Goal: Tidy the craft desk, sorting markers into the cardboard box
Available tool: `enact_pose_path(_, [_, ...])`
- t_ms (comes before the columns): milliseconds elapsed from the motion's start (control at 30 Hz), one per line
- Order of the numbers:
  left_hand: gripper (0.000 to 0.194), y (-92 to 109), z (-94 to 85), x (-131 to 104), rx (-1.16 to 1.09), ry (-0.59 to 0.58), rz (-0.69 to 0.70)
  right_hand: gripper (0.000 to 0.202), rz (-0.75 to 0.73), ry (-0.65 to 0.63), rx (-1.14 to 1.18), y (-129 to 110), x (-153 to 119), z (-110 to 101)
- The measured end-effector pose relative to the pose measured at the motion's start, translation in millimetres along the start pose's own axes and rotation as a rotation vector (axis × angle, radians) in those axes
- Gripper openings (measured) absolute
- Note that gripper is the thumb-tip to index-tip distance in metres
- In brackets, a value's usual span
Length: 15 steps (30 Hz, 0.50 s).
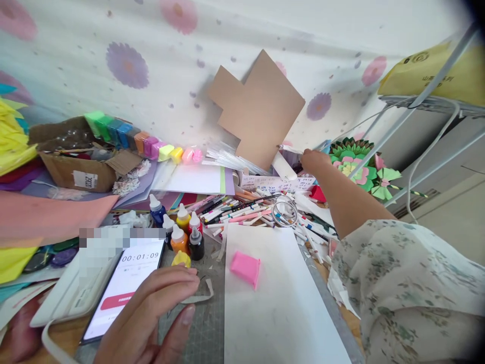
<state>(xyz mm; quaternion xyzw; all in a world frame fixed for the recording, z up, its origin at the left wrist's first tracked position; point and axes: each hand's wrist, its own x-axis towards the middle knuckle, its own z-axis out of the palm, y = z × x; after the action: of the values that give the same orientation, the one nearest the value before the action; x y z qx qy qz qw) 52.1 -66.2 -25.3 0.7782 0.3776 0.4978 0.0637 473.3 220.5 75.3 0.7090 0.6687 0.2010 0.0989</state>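
Note:
My left hand (pixel 151 308) hovers over the grey cutting mat (pixel 200 323), its fingers curved and thumb apart, with nothing between them. It is beside a phone (pixel 129 283) showing a timer. My right hand (pixel 316 163) reaches to the back right, over an open box (pixel 265 183) with handwriting on its side; its fingertips are partly hidden, and what they may hold cannot be made out. A pink packet (pixel 245 269) lies on a white sheet (pixel 280 313), touched by neither hand.
Small paint bottles (pixel 179 240) stand beyond my left hand. Many markers (pixel 246 212) lie scattered behind the sheet. A cardboard box (pixel 79 169) sits at the left, coloured clay packs (pixel 125 134) behind it. Paper flowers (pixel 356 164) and a metal rack (pixel 428 98) are at the right.

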Motion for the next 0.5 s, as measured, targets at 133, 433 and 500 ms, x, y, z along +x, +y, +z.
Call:
enact_pose_path(133, [0.033,15.3,-0.5,3.6,0.025,-0.028,-0.025,0.036,0.02,0.043,-0.062,-5.1,-15.0,-3.8])
enact_pose_path(433, [0.014,47.1,14.9,-6.1,-0.108,-0.378,0.283,0.04,0.046,0.275,0.052,-9.5,-69.0,-23.2])
enact_pose_path(500, [0.016,47.1,16.7,-8.9,-0.071,-0.369,0.301,0.038,0.004,0.366,0.109,-18.3,-97.3,-30.9])
